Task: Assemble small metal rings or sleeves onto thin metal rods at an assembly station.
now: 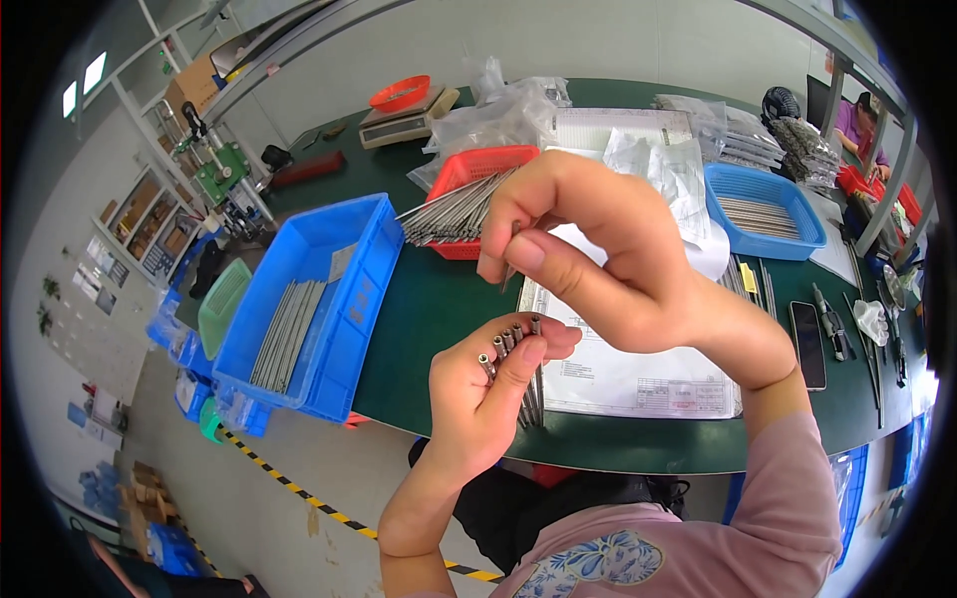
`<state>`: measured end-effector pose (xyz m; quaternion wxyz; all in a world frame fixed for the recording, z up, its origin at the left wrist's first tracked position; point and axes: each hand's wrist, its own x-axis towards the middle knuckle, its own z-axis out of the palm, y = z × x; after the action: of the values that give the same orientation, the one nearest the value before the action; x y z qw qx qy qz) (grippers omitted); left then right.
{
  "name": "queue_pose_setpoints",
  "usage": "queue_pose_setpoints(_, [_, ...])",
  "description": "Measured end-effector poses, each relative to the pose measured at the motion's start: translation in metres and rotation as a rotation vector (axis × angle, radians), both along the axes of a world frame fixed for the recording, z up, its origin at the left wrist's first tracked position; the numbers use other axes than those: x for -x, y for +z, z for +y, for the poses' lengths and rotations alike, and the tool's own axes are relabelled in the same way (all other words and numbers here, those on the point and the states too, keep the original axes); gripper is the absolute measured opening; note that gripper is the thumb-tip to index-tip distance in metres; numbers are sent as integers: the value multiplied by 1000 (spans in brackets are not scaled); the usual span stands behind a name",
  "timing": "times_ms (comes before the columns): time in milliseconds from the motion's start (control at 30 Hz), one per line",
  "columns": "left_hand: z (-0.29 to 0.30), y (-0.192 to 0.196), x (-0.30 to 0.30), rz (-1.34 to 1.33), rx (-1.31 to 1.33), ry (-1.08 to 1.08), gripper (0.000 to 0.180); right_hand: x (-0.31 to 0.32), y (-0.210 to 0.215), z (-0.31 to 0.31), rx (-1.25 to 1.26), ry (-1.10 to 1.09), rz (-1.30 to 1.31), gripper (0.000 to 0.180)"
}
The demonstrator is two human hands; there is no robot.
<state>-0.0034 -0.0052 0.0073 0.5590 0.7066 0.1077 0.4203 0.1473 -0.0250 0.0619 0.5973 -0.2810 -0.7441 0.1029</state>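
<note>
Low in the middle, my left hand [477, 394] is closed round several thin metal rods [505, 342]. Their hollow, tube-like ends stick up in a row above my fingers, and the shafts run down past the table's edge. Above and to the right, my right hand [608, 254] pinches a slim metal pin [508, 271] between thumb and forefinger, its lower tip pointing down toward the rod ends, apart from them. Most of the pin is hidden by my fingers. Behind my right hand, a red basket [461, 164] holds a heap of similar rods.
A blue bin [371, 289] with rods stands at left, a blue basket [763, 179] of rods at back right. Papers [638, 394] lie on the green table [419, 374]. A phone [806, 344] and tools are at right, a scale [399, 125] behind. Another person [855, 125] sits far right.
</note>
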Motion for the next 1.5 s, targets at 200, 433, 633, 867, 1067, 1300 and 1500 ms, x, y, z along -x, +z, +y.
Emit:
queue_pose_setpoints(200, [6,-9,6,37,-34,42,23,-12,-10,-14,314,-125,-376,11])
queue_pose_setpoints(433, [7,-6,16,224,-175,40,22,-20,-34,4,-3,151,-345,16])
queue_pose_setpoints(633, [5,-7,22,149,-95,51,27,-24,-41,-7,269,155,-343,10])
queue_pose_setpoints(867, [6,-8,33,241,-158,174,28,-43,-6,1,36,-201,-382,15])
queue_pose_setpoints(1067, [3,-7,17,163,-101,135,25,-72,35,62,-263,-676,-581,13])
queue_pose_setpoints(1300, [7,-10,19,311,-51,105,23,-94,-84,182,-552,-651,-1255,18])
queue_pose_setpoints(1500, [6,-33,-7,-14,-106,95,18,-115,-128,192,113,-591,-981,52])
